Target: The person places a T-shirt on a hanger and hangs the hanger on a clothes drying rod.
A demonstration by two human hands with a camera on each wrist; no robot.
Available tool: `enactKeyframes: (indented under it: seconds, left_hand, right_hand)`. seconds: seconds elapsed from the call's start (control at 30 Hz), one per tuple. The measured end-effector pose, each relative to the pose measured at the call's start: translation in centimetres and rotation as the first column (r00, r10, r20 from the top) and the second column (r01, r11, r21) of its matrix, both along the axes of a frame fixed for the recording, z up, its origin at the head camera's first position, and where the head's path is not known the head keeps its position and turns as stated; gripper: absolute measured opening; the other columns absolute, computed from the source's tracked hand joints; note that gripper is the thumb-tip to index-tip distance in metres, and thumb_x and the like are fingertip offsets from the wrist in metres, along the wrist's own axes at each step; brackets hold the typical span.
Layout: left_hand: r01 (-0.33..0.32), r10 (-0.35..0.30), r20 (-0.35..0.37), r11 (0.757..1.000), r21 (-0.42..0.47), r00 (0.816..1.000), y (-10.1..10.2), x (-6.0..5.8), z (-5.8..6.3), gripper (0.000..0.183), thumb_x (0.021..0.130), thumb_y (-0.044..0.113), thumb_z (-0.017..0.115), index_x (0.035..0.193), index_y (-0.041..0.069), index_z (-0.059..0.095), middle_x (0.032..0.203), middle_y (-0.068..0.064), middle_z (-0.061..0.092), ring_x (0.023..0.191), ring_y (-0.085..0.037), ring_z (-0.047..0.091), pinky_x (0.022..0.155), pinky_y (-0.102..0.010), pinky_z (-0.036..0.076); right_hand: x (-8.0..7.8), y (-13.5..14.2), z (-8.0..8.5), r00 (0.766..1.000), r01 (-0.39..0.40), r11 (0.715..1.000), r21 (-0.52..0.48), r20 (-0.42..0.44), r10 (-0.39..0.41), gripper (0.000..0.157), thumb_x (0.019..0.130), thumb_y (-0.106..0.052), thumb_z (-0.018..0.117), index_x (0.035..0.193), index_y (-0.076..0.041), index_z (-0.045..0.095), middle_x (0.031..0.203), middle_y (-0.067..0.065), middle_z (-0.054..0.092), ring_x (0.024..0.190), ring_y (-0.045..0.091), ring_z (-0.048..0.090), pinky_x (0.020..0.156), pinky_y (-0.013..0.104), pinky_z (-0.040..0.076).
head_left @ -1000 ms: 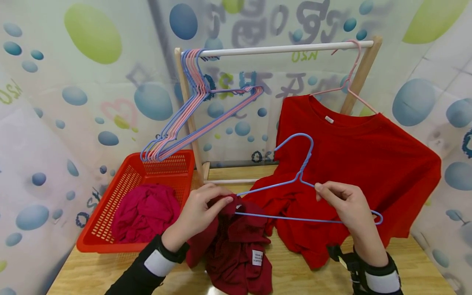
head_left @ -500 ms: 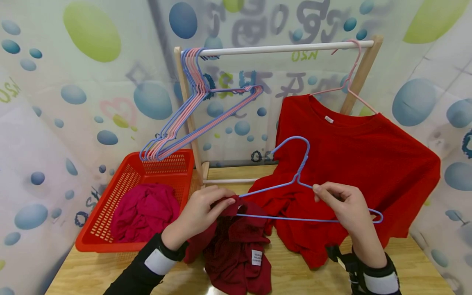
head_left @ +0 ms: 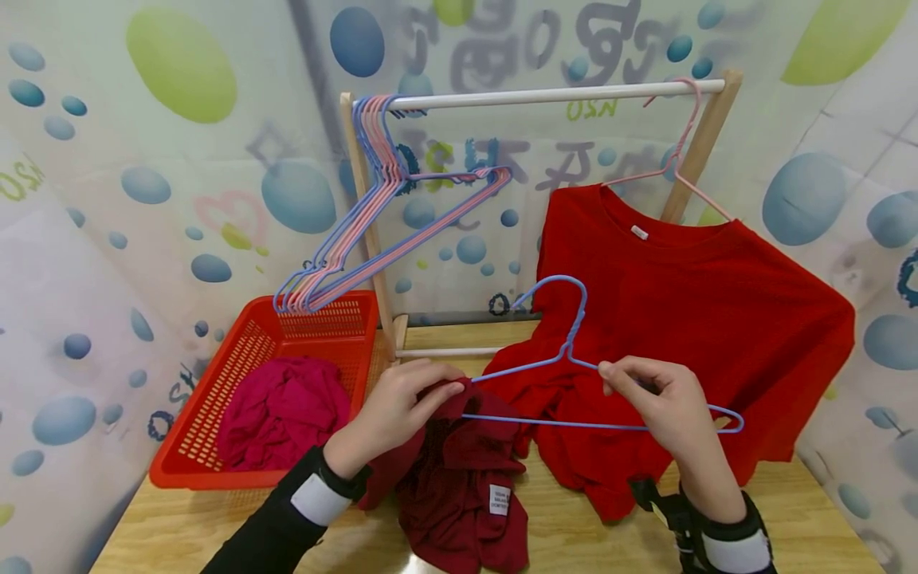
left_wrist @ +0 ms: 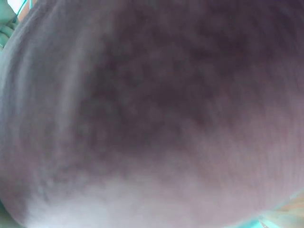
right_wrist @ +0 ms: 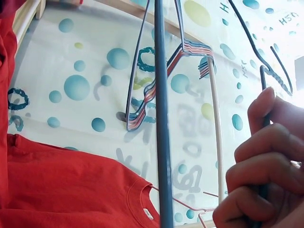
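Note:
My right hand (head_left: 663, 402) pinches one shoulder of a blue wire hanger (head_left: 571, 333). The hanger's far left end is hidden in a dark red garment (head_left: 462, 498), which has a white label on it. With thumb and fingers my left hand (head_left: 398, 410) grips the garment's edge around that end. In the right wrist view, the curled fingers of my right hand (right_wrist: 259, 171) hold the hanger's shoulder, and its lower bar (right_wrist: 163, 118) runs close before the camera. A blurred surface fills nearly all of the left wrist view.
A bright red shirt (head_left: 688, 311) hangs on a pink hanger at the right of the rack (head_left: 545, 96). Several blue and pink hangers (head_left: 380, 191) hang at the rack's left. Beneath them, an orange-red basket (head_left: 182, 430) holds a crimson garment (head_left: 287, 414) on the wooden table (head_left: 588, 550).
The blue hanger has shifted left and slightly down with my right hand, its hook tipping left. My left hand has moved slightly right along the hanger with the garment's edge.

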State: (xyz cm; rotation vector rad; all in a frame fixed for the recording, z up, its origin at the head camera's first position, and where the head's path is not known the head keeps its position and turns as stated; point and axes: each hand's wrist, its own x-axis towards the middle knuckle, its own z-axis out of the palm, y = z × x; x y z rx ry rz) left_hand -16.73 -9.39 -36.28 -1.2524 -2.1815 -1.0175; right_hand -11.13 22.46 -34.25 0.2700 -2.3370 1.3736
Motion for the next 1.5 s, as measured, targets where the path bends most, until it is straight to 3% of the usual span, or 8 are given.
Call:
enactKeyframes:
  seconds: [0.47, 1.0, 1.5]
  left_hand:
    - [0.005, -0.005, 0.032, 1.000, 0.004, 0.999, 1.0, -0.3, -0.1, 0.013, 0.094, 0.017, 0.062, 0.100, 0.011, 0.072, 0.092, 0.006, 0.067, 0.084, -0.003, 0.061, 0.070, -0.022, 0.048]
    - [-0.054, 0.054, 0.037, 0.998, -0.015, 0.998, 1.7, 0.0, 0.5, 0.015, 0.095, 0.023, 0.061, 0.098, 0.013, 0.071, 0.086, 0.008, 0.065, 0.078, -0.001, 0.057, 0.066, -0.021, 0.045]
    - [-0.025, 0.025, 0.077, 1.000, -0.001, 0.997, 2.2, -0.1, 0.4, 0.019, 0.096, 0.023, 0.059, 0.099, 0.011, 0.072, 0.090, 0.007, 0.066, 0.084, -0.003, 0.059, 0.072, -0.022, 0.048]
  right_hand:
    - [0.2, -0.7, 0.2, 0.997, 0.059, 0.997, 0.057, 0.036, -0.061, 0.022, 0.091, -0.023, 0.066, 0.071, -0.013, 0.066, 0.060, -0.002, 0.053, 0.047, 0.012, 0.030, 0.043, 0.029, 0.025]
    - [0.5, -1.4, 0.2, 0.995, 0.092, 0.992, 0.092, 0.023, -0.094, 0.025, 0.091, -0.026, 0.066, 0.070, -0.014, 0.064, 0.059, -0.004, 0.053, 0.047, 0.012, 0.031, 0.044, 0.029, 0.027]
    - [0.3, -2.0, -0.2, 0.996, 0.084, 0.990, 0.114, 0.021, -0.087, 0.025, 0.090, -0.028, 0.068, 0.067, -0.019, 0.064, 0.056, -0.006, 0.051, 0.045, 0.009, 0.029, 0.041, 0.027, 0.026]
